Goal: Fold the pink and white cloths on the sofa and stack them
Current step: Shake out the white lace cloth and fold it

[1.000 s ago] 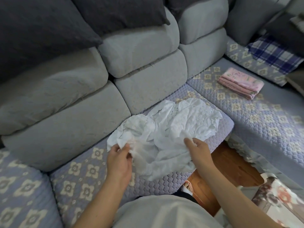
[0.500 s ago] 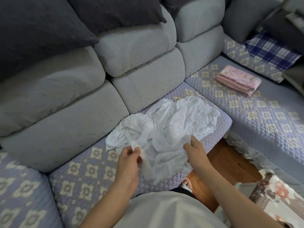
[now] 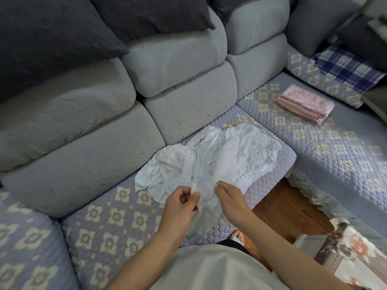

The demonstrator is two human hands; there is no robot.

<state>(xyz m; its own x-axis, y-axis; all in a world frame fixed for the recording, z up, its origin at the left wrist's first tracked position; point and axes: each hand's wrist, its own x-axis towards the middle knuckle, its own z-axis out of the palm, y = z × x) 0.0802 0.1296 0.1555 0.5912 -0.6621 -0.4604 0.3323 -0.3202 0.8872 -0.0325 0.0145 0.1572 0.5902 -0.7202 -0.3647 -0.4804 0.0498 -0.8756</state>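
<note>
On the sofa's (image 3: 117, 216) quilted seat, the left hand (image 3: 181, 208) pinches an edge of the crumpled white cloth (image 3: 219, 162), the right hand (image 3: 232, 203) seems to grip the same edge beside it, and the folded pink cloth (image 3: 305, 104) lies well apart further right.

White shirt (image 3: 209, 268), bare forearms

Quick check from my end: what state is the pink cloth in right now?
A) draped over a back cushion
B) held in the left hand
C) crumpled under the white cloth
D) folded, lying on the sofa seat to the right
D: the pink cloth lies folded flat on the quilted seat cover, well apart from the crumpled white cloth that both hands pinch.
</note>
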